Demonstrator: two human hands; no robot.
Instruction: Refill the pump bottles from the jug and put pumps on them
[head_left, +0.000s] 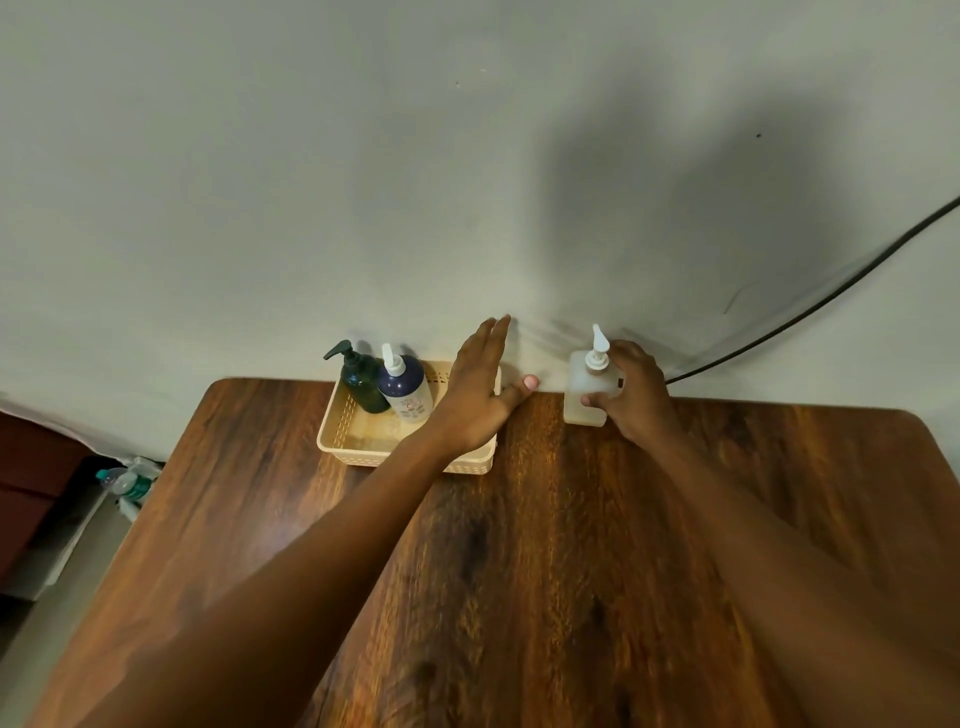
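Right hand (636, 395) grips a pumped clear bottle (586, 391) at the table's (571, 571) far edge; left hand (475, 395) hovers flat-fingered over the basket (343, 441). A careless nudge could topple it.

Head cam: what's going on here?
A person at a wooden table grips a translucent pump bottle with the right hand; it stands upright near the wall, pump on. The left hand is open, fingers straight, above the right end of a beige basket. In the basket stand a dark green pump bottle and a navy pump bottle, both with pumps fitted. No jug is in view.
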